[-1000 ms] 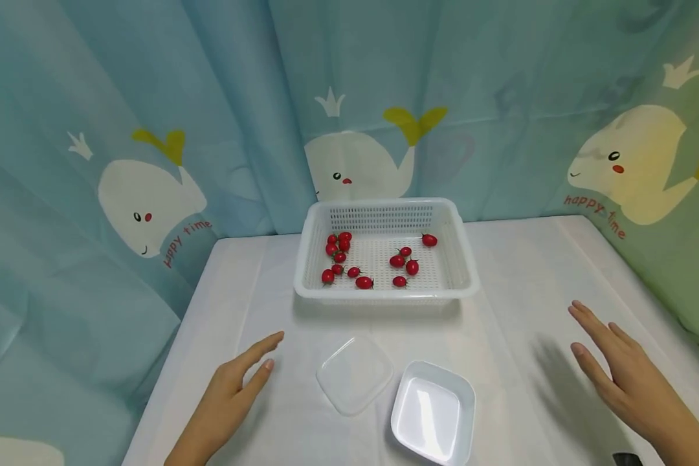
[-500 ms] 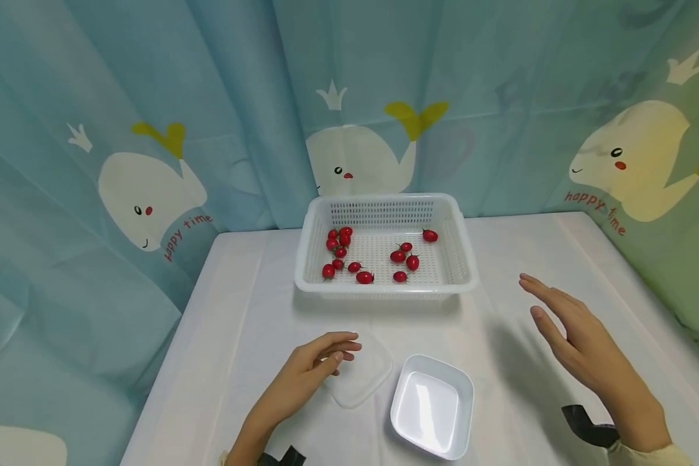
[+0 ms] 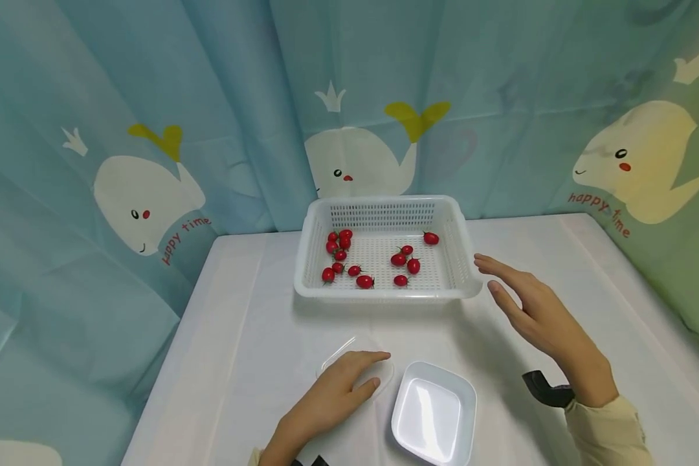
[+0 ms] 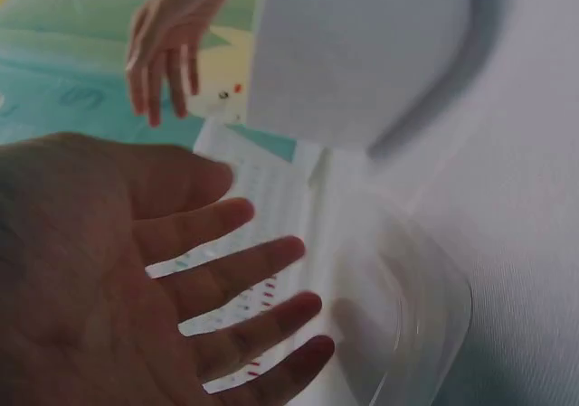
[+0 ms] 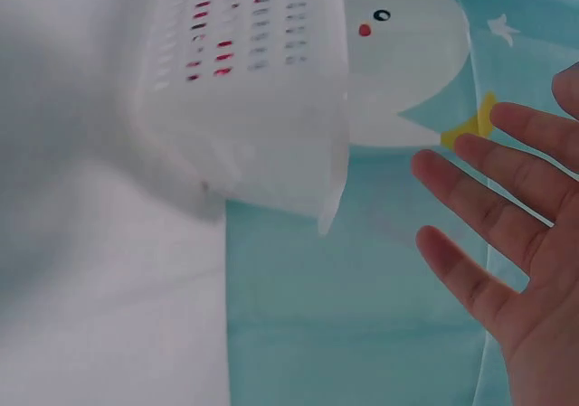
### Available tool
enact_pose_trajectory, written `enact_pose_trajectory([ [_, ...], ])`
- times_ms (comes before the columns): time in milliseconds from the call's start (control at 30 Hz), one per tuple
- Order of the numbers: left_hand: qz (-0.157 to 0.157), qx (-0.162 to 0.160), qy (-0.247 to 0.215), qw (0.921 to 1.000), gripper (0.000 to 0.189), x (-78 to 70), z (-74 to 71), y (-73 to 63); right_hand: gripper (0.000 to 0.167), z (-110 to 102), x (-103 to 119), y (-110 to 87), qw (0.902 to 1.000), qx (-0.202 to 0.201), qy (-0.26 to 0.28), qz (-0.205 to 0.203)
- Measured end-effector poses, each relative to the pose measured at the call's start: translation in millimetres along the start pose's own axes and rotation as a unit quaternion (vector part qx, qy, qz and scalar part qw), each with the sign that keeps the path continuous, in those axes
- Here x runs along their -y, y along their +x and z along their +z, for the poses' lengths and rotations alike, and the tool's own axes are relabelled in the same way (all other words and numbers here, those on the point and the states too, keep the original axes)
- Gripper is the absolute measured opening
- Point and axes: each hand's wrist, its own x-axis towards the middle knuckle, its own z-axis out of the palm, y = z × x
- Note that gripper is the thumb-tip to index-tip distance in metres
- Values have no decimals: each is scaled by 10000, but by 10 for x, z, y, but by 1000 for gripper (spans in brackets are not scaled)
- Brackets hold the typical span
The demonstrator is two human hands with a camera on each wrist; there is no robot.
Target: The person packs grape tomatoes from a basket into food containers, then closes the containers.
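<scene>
Over the clear square lid (image 3: 342, 349) hovers my left hand (image 3: 340, 388), fingers extended and thumb apart, hiding part of the lid. In the left wrist view its spread fingers hold nothing. My right hand (image 3: 530, 310) is just off the right front corner of the white slotted basket (image 3: 384, 295), also with straight fingers and nothing in them; the right wrist view shows a gap between the fingers and the basket wall (image 5: 244, 144). Several small red cherry tomatoes (image 3: 364, 281) lie inside the basket. A white square container (image 3: 433, 411) stands open-topped to the right of the lid.
A white cloth (image 3: 250, 291) covers the table. Behind the basket hangs a blue curtain (image 3: 239, 116) with whale prints, turning green at the right. Dark wrist straps (image 3: 547, 390) sit at the wrists.
My left hand has moved right, from beside the lid to over it. The right hand has come in leftward and forward, close to the basket. Basket, tomatoes and container stay put.
</scene>
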Motion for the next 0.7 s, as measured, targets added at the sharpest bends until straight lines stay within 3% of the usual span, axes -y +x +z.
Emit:
enact_pose_trajectory([
  [100,250,-29,933,9953,45,9,28,2,47,44,30,100,9999,8,147,-79],
  [233,477,-25,2124,9760,53,-3,69,16,46,111,45,218,9995,26,266,-182],
  [333,491,-25,2621,9638,55,-17,95,14,44,152,55,288,9993,84,283,-226],
  [500,506,-153,2908,9553,52,4,114,13,43,208,62,387,9991,255,309,-143],
  [700,403,-246,2832,9579,50,74,108,28,43,290,45,513,9984,414,396,-28],
])
